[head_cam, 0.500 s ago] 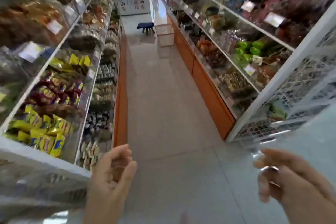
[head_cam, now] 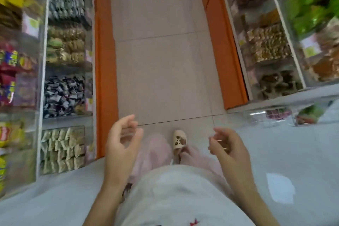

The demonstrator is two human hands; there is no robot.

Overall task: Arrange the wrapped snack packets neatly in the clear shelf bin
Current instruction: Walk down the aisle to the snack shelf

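Standing mid-aisle on the beige tiled floor [head_cam: 161, 79], view tipped down. Left hand [head_cam: 120, 145] and right hand [head_cam: 228, 149] hang before the waist, fingers [head_cam: 126, 120] loosely curled, nothing held that I can see. Nearest candidate: the clear acrylic shelf bin [head_cam: 55, 127] low on the left rack, its pale green-beige wrapped snack packets [head_cam: 60, 148] in rough slanted rows, well apart from both hands. I judge this the approach, arranging not begun. Next calls for turning left, reaching in, squaring the rows.
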